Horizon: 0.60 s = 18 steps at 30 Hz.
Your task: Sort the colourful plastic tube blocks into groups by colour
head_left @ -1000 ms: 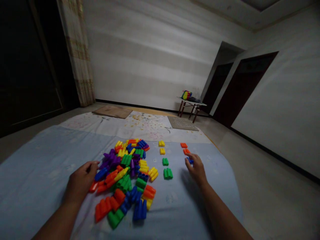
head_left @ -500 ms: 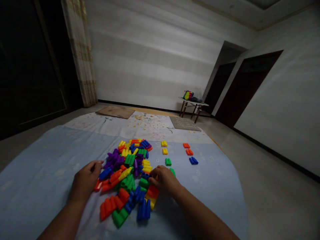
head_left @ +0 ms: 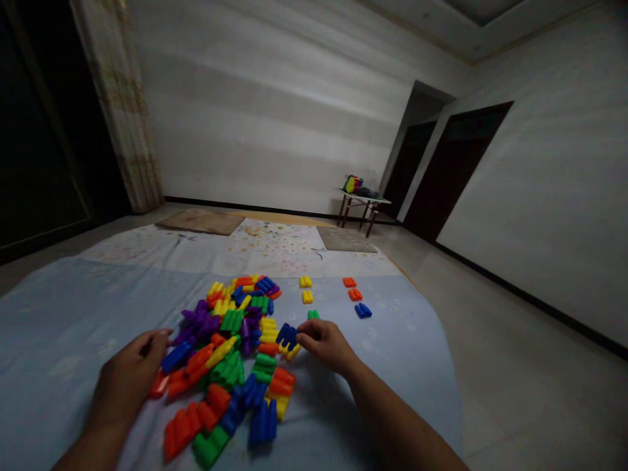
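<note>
My right hand [head_left: 326,343] pinches a dark blue toy building block [head_left: 287,335] made of joined tubes, raised at the right side of the pile. Beneath it, a yellow block [head_left: 293,352] is partly covered. My left hand [head_left: 130,373] lies at the pile's left edge with its fingers curled together, and no block shows in them. Close by it are a red block [head_left: 159,384] and a blue block [head_left: 177,357]. The heap also has purple blocks [head_left: 199,320], green blocks [head_left: 228,369] and orange-red blocks [head_left: 189,425].
Right of the heap stand separate pairs: yellow blocks [head_left: 306,282], orange blocks [head_left: 349,282] and a blue block [head_left: 363,311]. A green block [head_left: 313,314] is near my right hand. Brown and grey boards [head_left: 346,239] lie on the cloth's far part. A small table [head_left: 363,196] stands beyond.
My right hand has lifted the blue block from the pile's right side. The view has turned right, so everything sits further left. My left hand stays by the pile.
</note>
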Motion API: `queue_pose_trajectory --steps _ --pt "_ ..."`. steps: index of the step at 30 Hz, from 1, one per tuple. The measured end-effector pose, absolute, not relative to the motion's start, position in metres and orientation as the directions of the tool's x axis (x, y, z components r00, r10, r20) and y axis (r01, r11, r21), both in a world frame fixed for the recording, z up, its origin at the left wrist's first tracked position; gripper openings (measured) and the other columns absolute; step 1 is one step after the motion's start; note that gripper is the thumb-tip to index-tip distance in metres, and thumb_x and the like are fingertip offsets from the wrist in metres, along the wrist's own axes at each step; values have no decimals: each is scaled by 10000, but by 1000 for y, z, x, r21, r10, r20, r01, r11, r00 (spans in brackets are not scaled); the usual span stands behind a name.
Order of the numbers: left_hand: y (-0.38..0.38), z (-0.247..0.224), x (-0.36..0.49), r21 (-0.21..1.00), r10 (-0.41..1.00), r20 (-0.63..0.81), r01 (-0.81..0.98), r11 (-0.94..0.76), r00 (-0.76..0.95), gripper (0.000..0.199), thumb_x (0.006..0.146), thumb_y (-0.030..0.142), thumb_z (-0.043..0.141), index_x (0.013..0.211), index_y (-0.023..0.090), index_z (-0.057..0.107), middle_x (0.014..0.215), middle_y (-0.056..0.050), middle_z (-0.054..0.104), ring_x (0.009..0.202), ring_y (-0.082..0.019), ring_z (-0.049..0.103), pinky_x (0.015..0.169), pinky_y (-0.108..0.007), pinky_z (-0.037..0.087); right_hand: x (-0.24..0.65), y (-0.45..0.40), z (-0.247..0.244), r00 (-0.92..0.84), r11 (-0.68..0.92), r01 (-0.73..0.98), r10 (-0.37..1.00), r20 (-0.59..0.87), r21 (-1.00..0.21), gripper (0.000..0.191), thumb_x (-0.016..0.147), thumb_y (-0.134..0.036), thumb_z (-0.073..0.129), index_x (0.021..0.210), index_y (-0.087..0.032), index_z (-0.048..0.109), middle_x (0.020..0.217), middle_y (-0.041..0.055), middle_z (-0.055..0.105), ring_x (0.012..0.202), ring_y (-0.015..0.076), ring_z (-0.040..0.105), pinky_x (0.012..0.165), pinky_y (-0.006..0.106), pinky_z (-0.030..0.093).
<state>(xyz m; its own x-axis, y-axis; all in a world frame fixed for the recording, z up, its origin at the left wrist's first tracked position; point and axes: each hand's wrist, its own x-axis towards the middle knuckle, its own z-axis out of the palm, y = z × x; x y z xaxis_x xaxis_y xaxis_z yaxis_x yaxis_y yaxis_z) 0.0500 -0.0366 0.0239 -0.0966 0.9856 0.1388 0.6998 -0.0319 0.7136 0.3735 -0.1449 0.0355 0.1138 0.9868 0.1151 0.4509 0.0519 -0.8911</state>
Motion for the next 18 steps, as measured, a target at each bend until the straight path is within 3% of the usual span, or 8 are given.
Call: queue_pose_trajectory --steps 4,9,13,18 --pt "-31 18 47 698 989 114 716 -16 -89 376 790 447 382 992 219 600 893 -26 698 876 -169 626 761 -236 440 393 -149 44 175 122 517 954 244 -847 217 751 -297 587 917 -163 623 640 -31 563 564 88 484 531 203 380" --pt "-29 14 45 707 993 86 707 -1 -84 372 793 458 372 998 234 588 893 -17 697 892 -165 623 770 -232 433 436 -162 46 256 88 723 887 384 -685 200 773 -272 548 935 -174 610 734 13 606 629 116 526 600 234 423" --pt "-27 11 44 703 991 108 711 -20 -79 367 793 458 379 995 237 592 896 -13 701 883 -157 626 765 -224 435 474 -178 33 295 7 794 869 396 -607 217 776 -255 515 961 -175 596 768 33 618 642 131 546 613 249 434" --pt "-18 -1 40 636 982 159 771 -21 -104 384 800 495 370 986 255 605 850 17 714 824 -151 641 665 -205 449 507 -198 14 293 -108 851 910 294 -513 230 733 -201 518 945 -188 607 791 40 633 705 155 572 687 277 438"
